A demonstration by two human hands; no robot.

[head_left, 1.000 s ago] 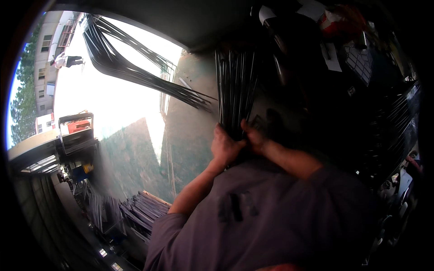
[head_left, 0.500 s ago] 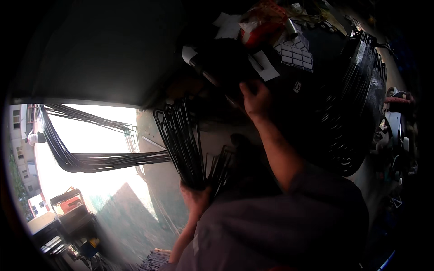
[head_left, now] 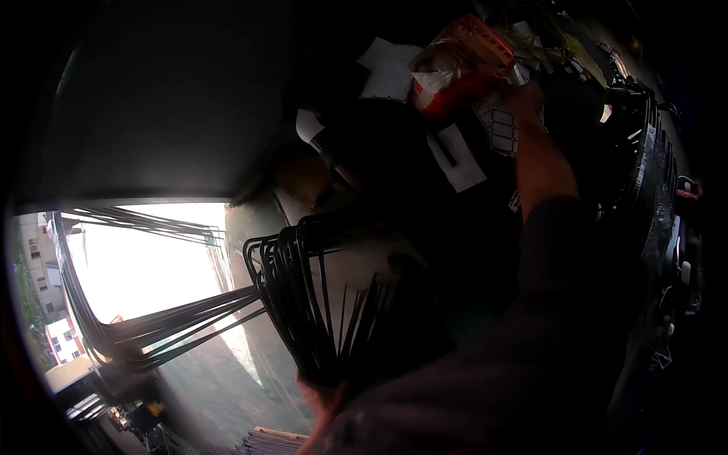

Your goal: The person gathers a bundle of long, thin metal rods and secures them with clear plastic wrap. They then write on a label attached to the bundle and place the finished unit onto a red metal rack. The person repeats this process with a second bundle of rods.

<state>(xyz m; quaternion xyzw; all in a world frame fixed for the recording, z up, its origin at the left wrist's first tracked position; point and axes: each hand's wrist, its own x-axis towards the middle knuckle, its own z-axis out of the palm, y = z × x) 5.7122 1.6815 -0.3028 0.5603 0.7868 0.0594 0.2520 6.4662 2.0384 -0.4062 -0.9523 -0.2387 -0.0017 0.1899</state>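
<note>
My left hand (head_left: 322, 393) is closed round the lower end of a bundle of bent black metal rods (head_left: 292, 288). The rods' rounded bends fan out at the top, and long lengths stretch left toward the bright opening. My right hand (head_left: 525, 100) reaches far forward, over a sheet of white labels (head_left: 502, 130) and beside a red plastic basket (head_left: 485, 45). Its fingers are lost in shadow, so whether it holds anything is hidden. A white paper piece with a dark slot (head_left: 457, 159) lies left of the right forearm on a very dark surface.
Further white papers (head_left: 388, 68) lie left of the basket. Another stack of dark rods, partly in clear wrap (head_left: 648, 178), stands on the right. More thin rods (head_left: 269, 441) show at the lower edge. A dark panel (head_left: 167, 106) fills the upper left.
My right hand has moved forward and right, from the dark surface to the label sheet beside the basket. My left hand keeps hold of the rods, now lower in the picture, as the view has shifted.
</note>
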